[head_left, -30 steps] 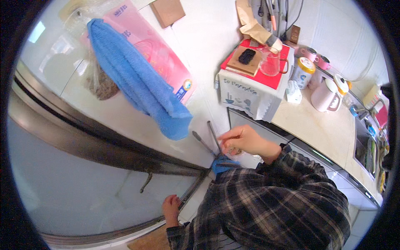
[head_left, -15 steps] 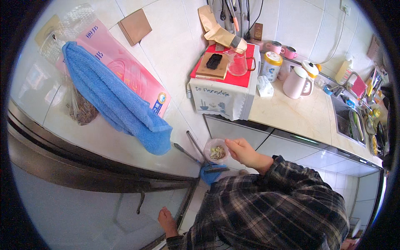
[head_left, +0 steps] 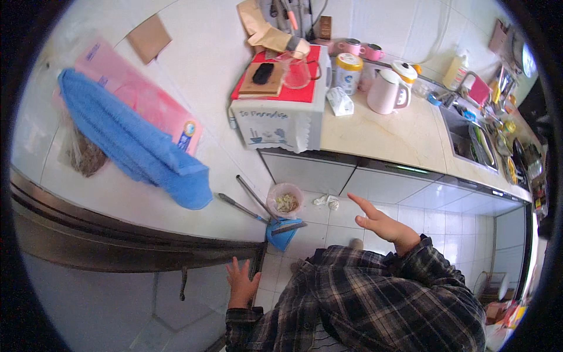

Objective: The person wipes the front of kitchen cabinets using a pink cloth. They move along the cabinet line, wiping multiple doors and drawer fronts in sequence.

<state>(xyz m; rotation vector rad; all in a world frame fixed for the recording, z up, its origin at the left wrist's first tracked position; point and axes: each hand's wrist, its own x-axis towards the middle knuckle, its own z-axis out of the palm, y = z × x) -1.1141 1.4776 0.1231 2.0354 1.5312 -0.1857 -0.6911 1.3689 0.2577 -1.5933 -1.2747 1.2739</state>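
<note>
My right hand (head_left: 380, 223) is held out over the tiled floor with its fingers spread and nothing in it. A small pink bin (head_left: 285, 199) with scraps inside stands to its left, beside a blue dustpan (head_left: 281, 233) and two long thin handles (head_left: 253, 196) that lean against the wall. A crumpled white paper (head_left: 326, 202) lies on the floor between the bin and that hand. My left hand (head_left: 243, 282) rests flat, fingers apart, against the dark metal edge of a sliding door frame (head_left: 117, 234). Both sleeves are plaid.
A blue towel (head_left: 132, 141) and a pink bag (head_left: 149, 102) hang on the white tiled wall. A small appliance under a red cloth (head_left: 281, 111) sits on the counter (head_left: 387, 138) with a pink kettle (head_left: 387, 91), jars and mugs. A sink (head_left: 472, 144) lies at the right.
My right hand has left the handles by the bin and swung out to the right, now open. The view has turned, so the counter and floor sit more centrally.
</note>
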